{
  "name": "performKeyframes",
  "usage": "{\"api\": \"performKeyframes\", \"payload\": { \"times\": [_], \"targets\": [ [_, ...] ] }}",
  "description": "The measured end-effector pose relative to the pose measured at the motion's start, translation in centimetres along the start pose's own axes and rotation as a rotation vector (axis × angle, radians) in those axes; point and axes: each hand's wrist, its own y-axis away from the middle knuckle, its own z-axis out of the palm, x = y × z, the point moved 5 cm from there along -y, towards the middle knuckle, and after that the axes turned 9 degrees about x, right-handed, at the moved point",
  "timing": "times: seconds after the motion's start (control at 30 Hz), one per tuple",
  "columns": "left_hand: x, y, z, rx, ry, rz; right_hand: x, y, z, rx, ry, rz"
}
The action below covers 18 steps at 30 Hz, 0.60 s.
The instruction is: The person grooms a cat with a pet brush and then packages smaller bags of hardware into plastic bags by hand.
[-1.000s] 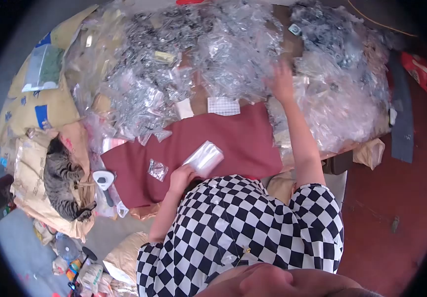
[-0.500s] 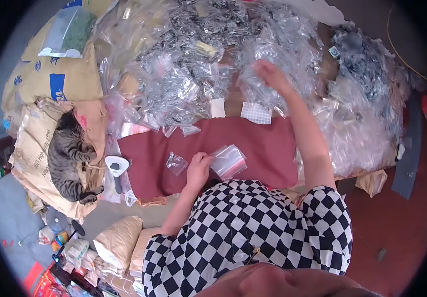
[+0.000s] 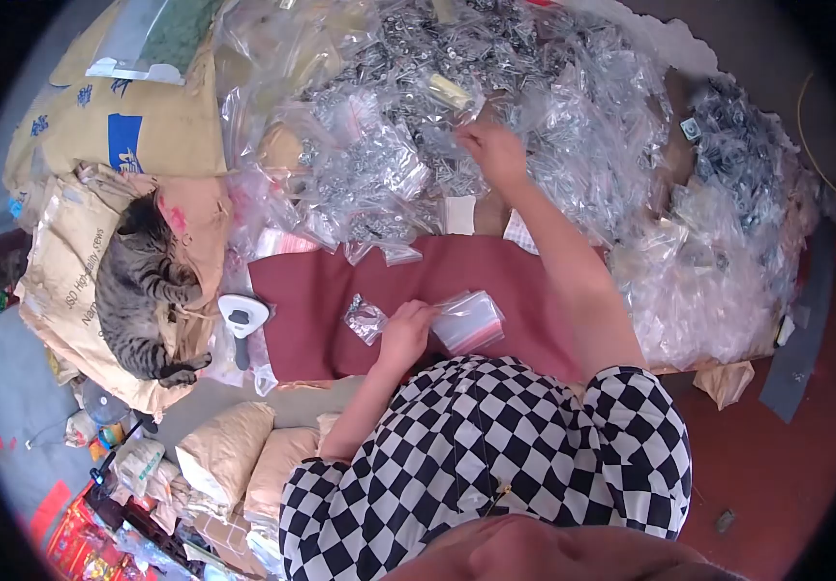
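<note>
My left hand (image 3: pixel 405 334) rests over the maroon cloth (image 3: pixel 331 271), its fingers closed at the left edge of a clear zip bag (image 3: pixel 469 321) with a red stripe. A small clear bag of metal parts (image 3: pixel 365 320) lies just left of that hand. My right hand (image 3: pixel 495 155) is stretched forward over the heap of clear bags (image 3: pixel 379 145), fingers bent together at bags of small metal pieces. Whatever is between its fingertips is too small to make out. Just beyond them lies a yellowish packet (image 3: pixel 451 92).
A tabby cat (image 3: pixel 142 290) lies on a paper sack (image 3: pixel 69 261) at the left. Beside the cloth sits a white and grey tool (image 3: pixel 243 316). More clear bags (image 3: pixel 699 281) are heaped at the right. Stuffed sacks (image 3: pixel 227 450) stand on the floor.
My right hand has moved left across the heap, toward the yellowish packet. My left hand stays by the zip bag. The whole view has shifted slightly.
</note>
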Motion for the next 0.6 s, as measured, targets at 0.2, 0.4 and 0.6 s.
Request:
{"api": "performKeyframes", "payload": {
  "times": [0.2, 0.4, 0.6],
  "targets": [
    [-0.3, -0.6, 0.1, 0.001, -0.007, 0.005, -1.1, -0.1, -5.0, -0.139, 0.269, 0.04],
    [-0.9, -1.3, -0.5, 0.042, -0.006, -0.023, 1.6, -5.4, -5.9, -0.123, 0.205, -0.263],
    [-1.6, -1.1, -0.4, 0.055, -0.013, -0.079, 11.5, -11.8, -0.7, 0.033, -0.191, 0.443]
  ]
}}
